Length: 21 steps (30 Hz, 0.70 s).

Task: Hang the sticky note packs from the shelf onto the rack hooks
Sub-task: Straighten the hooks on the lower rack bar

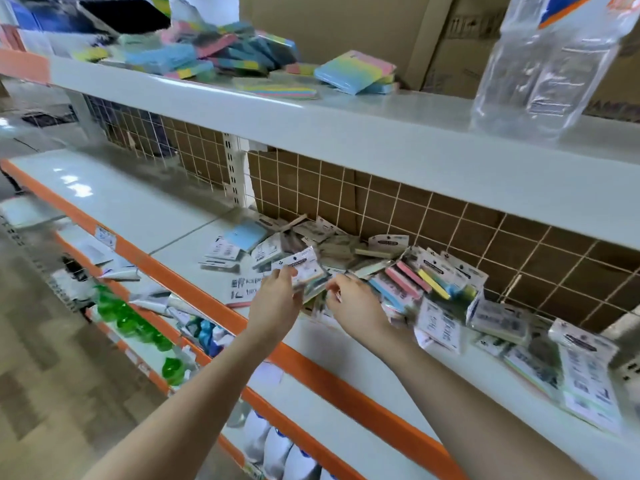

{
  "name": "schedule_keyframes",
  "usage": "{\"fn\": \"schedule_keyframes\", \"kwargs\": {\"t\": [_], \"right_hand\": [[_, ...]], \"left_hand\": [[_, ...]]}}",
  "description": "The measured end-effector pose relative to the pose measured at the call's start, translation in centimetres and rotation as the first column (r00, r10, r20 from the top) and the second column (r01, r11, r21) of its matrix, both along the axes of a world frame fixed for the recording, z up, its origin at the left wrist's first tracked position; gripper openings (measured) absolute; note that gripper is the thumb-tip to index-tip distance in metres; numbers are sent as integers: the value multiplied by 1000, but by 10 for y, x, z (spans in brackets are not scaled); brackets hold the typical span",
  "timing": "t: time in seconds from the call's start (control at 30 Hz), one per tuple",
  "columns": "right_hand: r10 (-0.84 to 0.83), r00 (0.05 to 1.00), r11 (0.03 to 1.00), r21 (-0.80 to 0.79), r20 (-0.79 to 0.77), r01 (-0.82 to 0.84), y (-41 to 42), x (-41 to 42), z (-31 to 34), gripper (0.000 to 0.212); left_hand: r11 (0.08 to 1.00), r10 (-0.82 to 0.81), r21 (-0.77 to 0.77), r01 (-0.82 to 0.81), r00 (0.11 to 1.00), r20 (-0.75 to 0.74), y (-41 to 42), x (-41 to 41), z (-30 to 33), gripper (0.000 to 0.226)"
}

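Left hand pinches one sticky note pack above the shelf pile; right hand grips blurred packs beside it — no hooks visible, hanging all ahead.

Two bare forearms, no sleeves in view; left hand and right hand without gloves, rings, watch or wristband, above the shelf's orange edge.

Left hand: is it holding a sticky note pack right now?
Yes, the left hand pinches a carded sticky note pack by its edge, lifted above the pile of packs on the middle shelf.
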State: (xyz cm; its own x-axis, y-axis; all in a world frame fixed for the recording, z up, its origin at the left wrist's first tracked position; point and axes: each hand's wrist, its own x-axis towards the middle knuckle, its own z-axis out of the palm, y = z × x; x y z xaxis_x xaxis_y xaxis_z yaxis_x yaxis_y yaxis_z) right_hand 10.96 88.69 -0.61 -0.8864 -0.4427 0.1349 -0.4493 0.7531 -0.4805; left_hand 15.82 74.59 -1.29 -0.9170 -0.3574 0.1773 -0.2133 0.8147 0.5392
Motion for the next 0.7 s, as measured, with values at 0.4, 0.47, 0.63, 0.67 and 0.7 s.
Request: {"fn": "schedule_keyframes", "kwargs": {"t": [0.4, 0.47, 0.63, 0.67, 0.7], "right_hand": [[-281, 944, 939, 152, -173, 308, -59, -16, -39, 33], [-320, 908, 909, 183, -271, 375, -67, -7, -39, 31], [-261, 826, 893, 201, -501, 404, -84, 7, -40, 26], [-246, 835, 902, 200, -492, 383, -87, 7, -42, 31], [-235, 851, 908, 206, -470, 365, -91, 8, -44, 36]], "left_hand": [[960, -279, 42, 277, 956, 87, -60, -59, -34, 32], [941, -326, -69, 331, 942, 80, -69, -59, -38, 32], [900, -430, -101, 424, 901, -55, -86, -49, -39, 40], [890, -456, -88, 448, 882, -119, -88, -47, -41, 37], [887, -461, -76, 455, 866, -194, -89, -45, -44, 30]]}}
